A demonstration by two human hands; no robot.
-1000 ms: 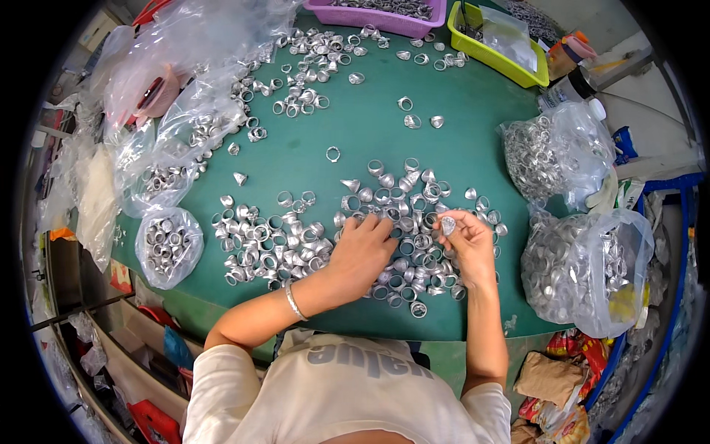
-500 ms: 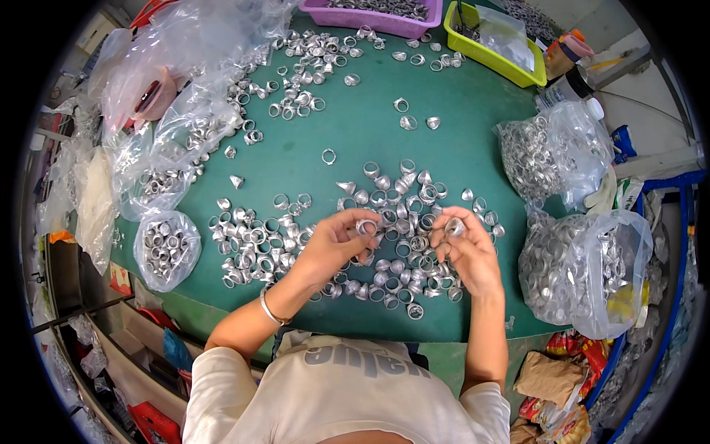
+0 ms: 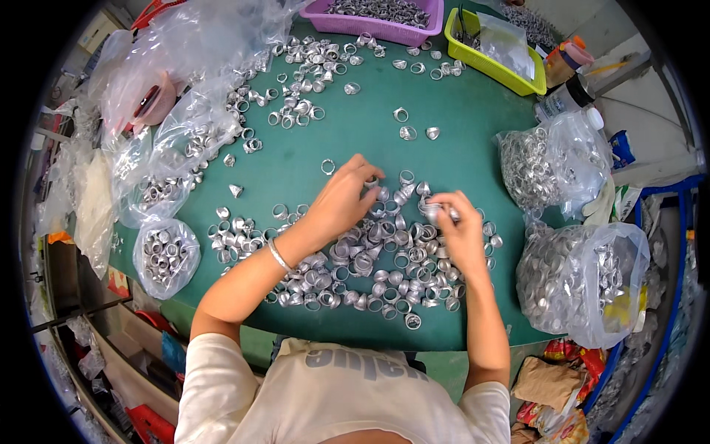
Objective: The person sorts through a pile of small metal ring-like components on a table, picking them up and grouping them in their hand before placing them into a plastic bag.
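A loose pile of silver-coloured metal rings [image 3: 361, 255] is spread on the green tabletop in front of me. My left hand [image 3: 342, 198] is at the pile's far left edge, thumb and fingers curled around a ring partly hidden by the fingertips. On the pile's right side my right hand [image 3: 460, 231] is closed, with a shiny ring [image 3: 433, 213] at its fingertips. Motion blurs that ring, and I cannot tell whether more sit in the palm. A single ring [image 3: 328, 167] lies just beyond my left wrist.
Plastic bags of rings stand at the left [image 3: 166, 255] and right [image 3: 580, 277]. More rings [image 3: 296, 111] lie at the far left beside a large clear bag. A purple basket [image 3: 373, 28] and a yellow-green basket [image 3: 492, 65] are at the back, near bottles [image 3: 566, 96].
My left hand has moved away from me to the pile's far edge. My right hand has shifted slightly, its fingers curling inward. More of the pile's middle now shows.
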